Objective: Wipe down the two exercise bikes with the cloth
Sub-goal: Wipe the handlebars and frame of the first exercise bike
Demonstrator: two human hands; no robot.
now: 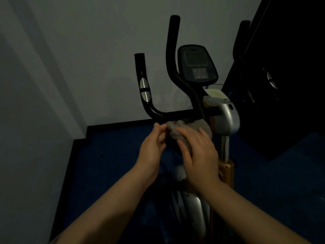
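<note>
An exercise bike (226,117) with black handlebars (177,114), a console screen (196,59) and a silver and orange post stands in front of me. A crumpled grey cloth (177,128) sits just below the handlebar's crossbar. My left hand (153,147) pinches the cloth's left end with fingertips and thumb. My right hand (198,155) lies over the cloth with the fingers spread, and the thumb curls under it. A second machine's black handle (241,37) and silver grip (270,79) show at the dark right edge.
A grey wall is close behind the bike and on the left. The floor (109,173) is blue with a black skirting along the wall. A large dark object (290,76) fills the upper right. The room is dim.
</note>
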